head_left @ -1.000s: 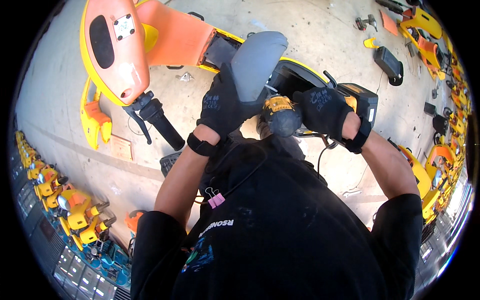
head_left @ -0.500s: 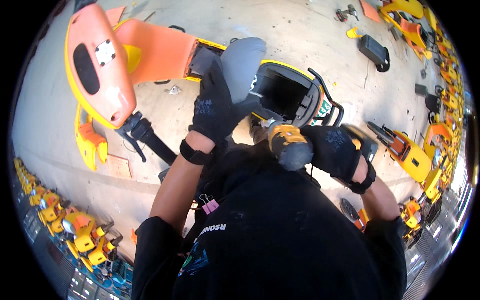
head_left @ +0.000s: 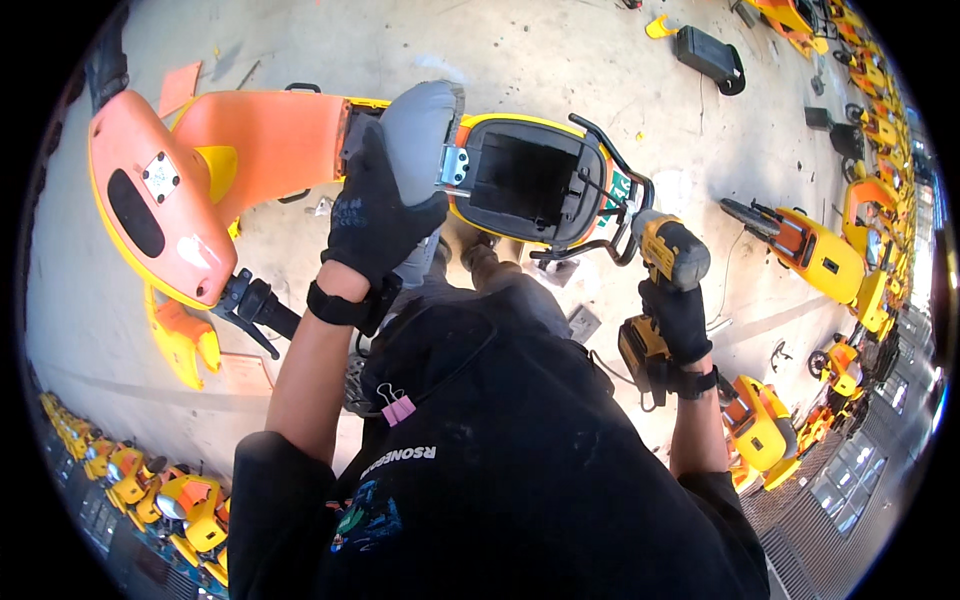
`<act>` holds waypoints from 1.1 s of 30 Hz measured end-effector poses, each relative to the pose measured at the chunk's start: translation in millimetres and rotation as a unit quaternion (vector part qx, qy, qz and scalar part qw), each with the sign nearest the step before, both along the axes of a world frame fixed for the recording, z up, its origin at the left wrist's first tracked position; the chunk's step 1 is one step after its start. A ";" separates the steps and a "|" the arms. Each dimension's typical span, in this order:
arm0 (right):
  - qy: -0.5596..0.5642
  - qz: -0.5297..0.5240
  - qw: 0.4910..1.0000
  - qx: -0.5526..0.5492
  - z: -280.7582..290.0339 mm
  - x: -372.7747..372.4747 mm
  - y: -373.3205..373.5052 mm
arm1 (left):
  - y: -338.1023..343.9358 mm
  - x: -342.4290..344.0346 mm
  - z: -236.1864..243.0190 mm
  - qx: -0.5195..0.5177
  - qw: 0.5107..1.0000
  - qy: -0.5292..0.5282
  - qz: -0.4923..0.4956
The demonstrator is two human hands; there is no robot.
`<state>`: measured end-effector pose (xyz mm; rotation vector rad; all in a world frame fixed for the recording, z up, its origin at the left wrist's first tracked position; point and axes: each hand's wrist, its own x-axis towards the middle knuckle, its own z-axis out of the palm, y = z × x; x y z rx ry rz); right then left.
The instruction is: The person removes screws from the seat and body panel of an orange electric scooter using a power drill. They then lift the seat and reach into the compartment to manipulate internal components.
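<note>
An orange and yellow scooter (head_left: 265, 135) stands in front of me, its grey seat (head_left: 415, 135) tipped up. My left hand (head_left: 375, 220), in a black glove, grips the seat's near edge, the thumb stretched along it. A metal hinge bracket (head_left: 456, 166) with bolts shows beside the seat, next to the uncovered black storage compartment (head_left: 487, 212). In my right hand (head_left: 676, 318), also gloved, is a yellow and black cordless drill (head_left: 672, 248), fingers wrapped round its handle. The drill's front end is beside the scooter's black rear rack (head_left: 628, 245), apart from the hinge; its tip is hard to make out.
The scooter's handlebar (head_left: 265, 305) reaches toward my left arm. A yellow and orange body panel (head_left: 175, 335) lies on the floor at left. At far right are a black box (head_left: 708, 55) and another yellow scooter (head_left: 825, 255). Rows of scooters line both sides.
My right hand has drawn the drill away from the seat hinge, to the right, and turned it upright. My left hand stays on the seat. The whole view has shifted somewhat.
</note>
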<state>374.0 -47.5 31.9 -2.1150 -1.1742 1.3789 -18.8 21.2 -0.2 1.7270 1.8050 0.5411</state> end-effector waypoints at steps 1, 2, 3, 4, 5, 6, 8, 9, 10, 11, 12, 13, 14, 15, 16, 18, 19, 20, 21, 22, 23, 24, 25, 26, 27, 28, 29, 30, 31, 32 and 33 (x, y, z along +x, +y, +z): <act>-0.017 0.016 1.000 0.010 -7.2 3.8 -3.6 | 0.2 -1.1 -1.9 0.006 1.000 0.013 -0.005; -0.033 0.032 0.999 0.021 -14.5 8.0 -7.4 | -0.5 -2.5 -1.6 -0.009 1.000 0.014 -0.008; -0.050 0.048 0.997 0.031 -18.8 11.0 -10.4 | -0.8 -3.1 0.2 -0.024 1.000 0.015 -0.010; -0.077 0.042 0.994 0.062 -18.9 9.0 -11.3 | -0.7 -2.5 2.0 -0.041 0.999 0.014 -0.011; -0.084 0.056 0.993 0.062 -20.6 11.0 -9.1 | -1.5 -1.0 3.3 -0.039 0.999 0.025 -0.006; -0.090 0.070 0.991 0.063 -23.4 13.2 -3.7 | -2.9 0.4 4.2 -0.037 0.999 0.035 0.000; -0.098 0.085 0.990 0.061 -25.5 15.6 5.3 | -2.2 2.5 5.9 -0.043 0.998 0.038 0.005; -0.103 0.090 0.989 0.053 -26.0 17.4 7.2 | -1.2 2.4 7.0 -0.052 0.998 0.033 0.005; -0.109 0.097 0.988 0.045 -26.9 19.8 8.3 | -1.8 1.7 6.9 -0.061 0.998 0.026 0.007; -0.115 0.104 0.987 0.036 -27.8 21.7 9.6 | -2.2 1.2 6.3 -0.054 0.998 0.028 0.008; -0.119 0.111 0.986 0.039 -28.6 23.0 11.1 | -2.4 0.6 5.3 -0.047 0.998 0.030 0.009; -0.123 0.118 0.984 0.041 -29.1 25.2 13.1 | -2.3 1.1 4.0 -0.040 0.999 0.032 0.010; -0.128 0.126 0.983 0.043 -29.2 26.2 15.5 | -2.6 1.4 3.3 -0.030 0.999 0.032 0.010; -0.123 0.140 0.981 0.046 -27.6 26.1 19.4 | -3.3 1.7 3.0 -0.020 0.999 0.032 0.009; -0.119 0.155 0.980 0.047 -24.3 25.4 23.7 | -5.1 2.1 2.3 -0.011 0.999 0.031 0.008; -0.112 0.193 0.972 0.073 -16.2 24.1 32.5 | -7.1 3.4 -0.3 0.018 0.999 0.039 0.012; -0.108 0.215 0.966 0.098 -11.8 23.1 37.3 | -7.2 3.1 -1.3 0.034 0.998 0.044 0.013; -0.105 0.238 0.958 0.123 -7.2 21.9 42.8 | -8.0 1.8 -2.6 0.040 0.998 0.052 0.012; -0.107 0.242 0.959 0.101 -1.1 20.0 50.0 | -9.1 0.1 -3.9 0.047 0.997 0.061 0.011; -0.111 0.245 0.960 0.078 6.3 18.9 56.8 | -9.4 -0.3 -5.0 0.053 0.996 0.067 0.008; -0.115 0.248 0.960 0.054 9.3 18.8 62.7 | -8.6 -0.3 -5.0 0.040 0.997 0.062 0.012; -0.120 0.250 0.960 0.033 7.6 23.2 67.9 | -7.6 0.0 -4.3 0.027 0.998 0.058 0.016; -0.127 0.239 0.962 0.035 4.9 25.6 68.0 | -6.3 0.3 -3.3 0.014 0.998 0.054 0.021; -0.135 0.229 0.963 0.038 0.8 27.6 67.0 | -5.3 0.5 -1.5 -0.004 0.999 0.051 0.017; -0.143 0.218 0.965 0.040 -0.5 28.3 66.3 | -4.3 0.7 1.1 -0.023 0.998 0.049 0.013; -0.148 0.233 0.960 0.056 2.9 24.4 63.2 | -4.8 0.2 3.0 -0.042 0.998 0.048 0.011; -0.147 0.243 0.957 0.057 4.2 21.7 63.4 | -4.9 0.3 4.6 -0.036 0.998 0.043 0.011; -0.146 0.253 0.955 0.058 5.0 19.6 63.7 | -4.8 0.8 5.8 -0.029 0.999 0.037 0.011; -0.144 0.263 0.952 0.059 5.8 17.9 64.1 | -4.8 0.9 6.6 -0.023 0.999 0.032 0.011; -0.128 0.265 0.952 0.085 5.9 16.5 65.3 | -4.9 0.0 6.2 -0.017 0.999 0.029 0.009; -0.127 0.258 0.955 0.072 7.2 15.9 67.2 | -4.9 -1.1 5.6 -0.012 1.000 0.027 0.007</act>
